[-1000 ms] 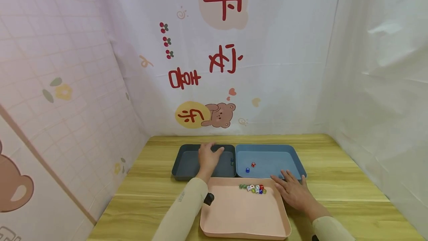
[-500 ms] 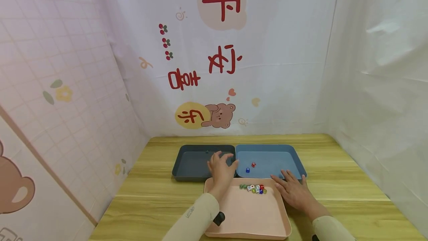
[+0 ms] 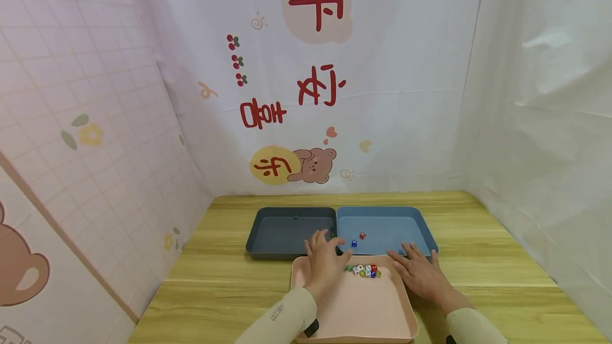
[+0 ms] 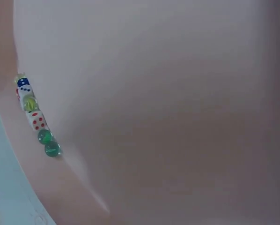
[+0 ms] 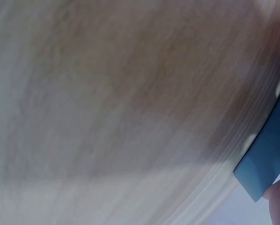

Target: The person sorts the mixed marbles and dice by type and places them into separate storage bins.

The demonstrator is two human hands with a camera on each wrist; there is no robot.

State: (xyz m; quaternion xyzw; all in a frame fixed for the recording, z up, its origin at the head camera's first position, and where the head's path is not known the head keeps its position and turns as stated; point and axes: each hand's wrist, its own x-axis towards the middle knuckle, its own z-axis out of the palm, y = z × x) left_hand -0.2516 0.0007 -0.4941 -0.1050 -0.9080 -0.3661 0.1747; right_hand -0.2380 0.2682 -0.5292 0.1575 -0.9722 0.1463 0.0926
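Note:
My left hand (image 3: 325, 261) hovers over the back left of the pink tray (image 3: 358, 307), thumb and forefinger apart with nothing visible between them. Just right of its fingertips, a row of dice and marbles lies along the tray's back wall. In the left wrist view the row includes a white die (image 4: 37, 120), a blue die (image 4: 23, 82), a yellowish marble (image 4: 30, 104) and a green marble (image 4: 52, 149). My right hand (image 3: 421, 277), fingers spread, rests at the pink tray's back right corner and the blue tray's front rim.
Behind stand a dark grey tray (image 3: 279, 232), holding a small marble (image 3: 295, 217) and others at its right wall, and a blue tray (image 3: 397, 227) with a red die (image 3: 362, 235) and a blue die (image 3: 354, 243). All sit on a wood-grain table (image 3: 205, 275).
My left hand has come back from above the dark tray toward the row in the pink tray. A small marble it had covered now shows at the dark tray's back. The right hand stays put.

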